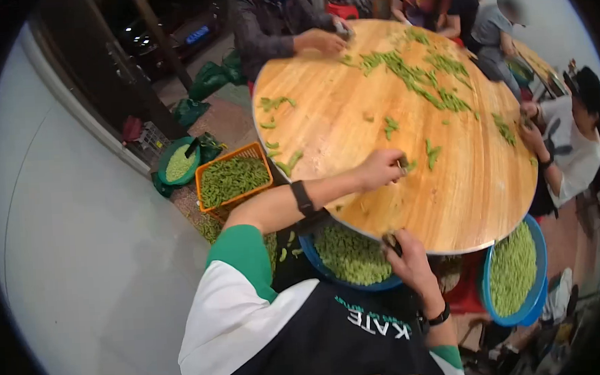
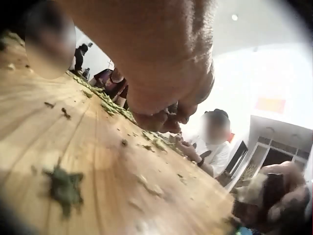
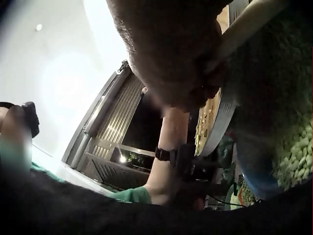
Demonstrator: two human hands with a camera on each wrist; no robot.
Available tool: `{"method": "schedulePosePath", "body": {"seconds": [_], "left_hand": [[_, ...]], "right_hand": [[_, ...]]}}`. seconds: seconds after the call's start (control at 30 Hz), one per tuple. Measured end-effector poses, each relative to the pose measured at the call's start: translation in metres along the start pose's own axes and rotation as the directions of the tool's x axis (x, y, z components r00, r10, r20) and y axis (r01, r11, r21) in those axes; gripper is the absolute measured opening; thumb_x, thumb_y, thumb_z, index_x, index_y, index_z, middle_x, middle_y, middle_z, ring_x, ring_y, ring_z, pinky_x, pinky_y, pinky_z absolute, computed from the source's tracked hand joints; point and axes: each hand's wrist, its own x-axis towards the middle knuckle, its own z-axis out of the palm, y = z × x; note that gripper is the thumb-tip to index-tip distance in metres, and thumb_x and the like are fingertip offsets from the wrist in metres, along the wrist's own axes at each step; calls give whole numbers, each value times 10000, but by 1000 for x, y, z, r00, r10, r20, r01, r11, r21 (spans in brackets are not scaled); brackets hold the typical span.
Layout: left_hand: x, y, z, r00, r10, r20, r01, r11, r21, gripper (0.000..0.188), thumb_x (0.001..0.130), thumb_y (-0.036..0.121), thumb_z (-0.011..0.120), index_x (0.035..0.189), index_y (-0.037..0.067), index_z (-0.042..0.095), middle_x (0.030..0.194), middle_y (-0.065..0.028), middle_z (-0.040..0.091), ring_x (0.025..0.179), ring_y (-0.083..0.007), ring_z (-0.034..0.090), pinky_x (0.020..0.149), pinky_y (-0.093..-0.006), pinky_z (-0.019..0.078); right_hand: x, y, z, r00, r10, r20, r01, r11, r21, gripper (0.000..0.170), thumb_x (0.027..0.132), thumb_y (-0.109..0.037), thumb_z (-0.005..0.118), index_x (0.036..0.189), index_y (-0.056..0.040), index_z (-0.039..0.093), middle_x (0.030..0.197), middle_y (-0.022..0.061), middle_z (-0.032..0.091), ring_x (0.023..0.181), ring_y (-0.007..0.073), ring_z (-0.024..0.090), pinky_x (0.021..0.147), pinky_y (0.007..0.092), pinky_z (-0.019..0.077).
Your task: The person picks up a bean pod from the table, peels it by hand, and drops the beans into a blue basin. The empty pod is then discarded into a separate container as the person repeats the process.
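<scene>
Over the near part of the round wooden table [image 1: 329, 104], my left hand [image 1: 380, 169] has its fingers curled at a green pod [image 1: 411, 165], partly hidden by the fingertips. The left wrist view shows this left hand [image 2: 166, 73] low over the wood, knuckles bent. At the table's near edge, above a blue basin of shelled green beans [image 1: 353, 256], my right hand [image 1: 410, 260] grips a small dark object [image 1: 392, 244]. That object [image 2: 274, 188] also shows in the left wrist view. The right hand [image 3: 171, 54] is dark in the right wrist view.
Piled pods [image 1: 409, 73] lie across the far half of the table, with smaller clusters [image 1: 433, 153] nearer. An orange crate of pods [image 1: 234, 181] stands left, beside a green basin [image 1: 178, 163]. Another blue basin [image 1: 513, 271] is at right. Several people sit around the table.
</scene>
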Motion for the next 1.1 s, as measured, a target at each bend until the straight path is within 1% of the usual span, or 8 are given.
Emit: {"method": "schedulePosePath", "body": {"seconds": [0.03, 0.1, 0.17, 0.33, 0.57, 0.63, 1.07, 1.1], "left_hand": [[-11, 2, 2, 991, -123, 57, 131, 979, -158, 134, 853, 172, 620, 925, 59, 615, 706, -29, 598, 618, -89, 570, 534, -248, 452], [-37, 22, 6, 984, -173, 50, 179, 913, -367, 108, 848, 172, 638, 859, 67, 616, 638, -15, 582, 511, -66, 510, 435, -214, 379], [-57, 40, 10, 970, -199, 140, 243, 828, -505, 67, 861, 115, 631, 881, 52, 621, 658, -19, 594, 494, -43, 481, 405, -183, 332], [-89, 58, 28, 962, -159, 220, 260, 771, -581, 80, 866, 89, 636, 903, 19, 632, 681, -15, 609, 542, -30, 505, 440, -146, 331], [-92, 34, 35, 976, -134, 171, 204, 835, -511, 96, 853, 92, 651, 912, 17, 638, 695, 3, 599, 554, -11, 477, 451, -154, 314], [-92, 34, 33, 981, -106, 161, 168, 877, -449, 96, 847, 91, 655, 916, 25, 642, 675, 20, 573, 545, -6, 445, 451, -164, 301], [-92, 30, 39, 986, -64, 152, 129, 872, -473, 91, 858, 95, 650, 921, 31, 634, 696, 28, 573, 571, -20, 493, 474, -174, 361], [-91, 29, 36, 956, -132, 261, 263, 778, -570, 129, 862, 97, 643, 972, 32, 627, 709, 9, 594, 569, -36, 515, 477, -174, 375]], "right_hand": [[1, -2, -1, 1000, -6, 22, 5, 999, 52, 213, 797, -97, 605, 980, 3, 560, 857, 212, 539, 813, 406, 535, 704, 449, 442], [0, 4, 6, 981, 129, -142, -84, 955, 284, 214, 917, -167, 515, 1039, 3, 563, 757, 129, 550, 694, 231, 566, 612, 344, 448], [2, 0, -9, 946, 323, -19, -223, 693, 686, 232, 961, -234, 461, 1031, -37, 561, 647, -10, 511, 544, 59, 467, 439, 227, 356], [3, -13, -4, 955, 295, 17, -101, 270, 958, 283, 982, -198, 436, 1205, -31, 485, 826, 50, 542, 571, 81, 474, 417, 195, 355], [-5, -14, 0, 962, 267, 52, -80, 95, 992, 320, 989, -214, 427, 1263, -52, 452, 826, 56, 532, 562, 90, 462, 413, 193, 354], [-7, -10, -1, 975, 211, 68, -57, -60, 997, 340, 989, -214, 428, 1288, -53, 438, 818, 62, 526, 556, 87, 448, 415, 194, 355], [-12, -10, 2, 959, 284, 10, -50, 136, 989, 323, 978, -181, 458, 1269, -41, 462, 815, 58, 529, 551, 74, 440, 428, 184, 354], [-13, -8, 1, 968, 250, 32, -59, 102, 993, 347, 975, -187, 467, 1292, -45, 449, 818, 57, 532, 551, 74, 437, 425, 185, 356]]}}
